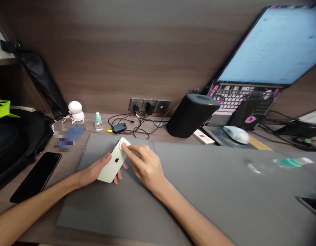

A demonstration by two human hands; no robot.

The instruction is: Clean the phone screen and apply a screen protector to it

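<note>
My left hand (92,174) holds a pale smartphone (112,167) with an apple logo on its back, above the grey desk mat (117,208). The phone is tilted, its back facing up, with my thumb along one edge and my other fingers underneath. My right hand (147,165) has its fingertips together against the phone's upper end, by the camera corner. Something small and white shows under those fingertips; its kind is hidden.
A black phone (36,177) lies at left beside a black bag (17,147). Behind the mat stand a small spray bottle (98,123), a cabled black device (119,127) and a black speaker (190,116). A laptop (265,51), a mouse (236,134) and a clear bottle (288,162) are at right.
</note>
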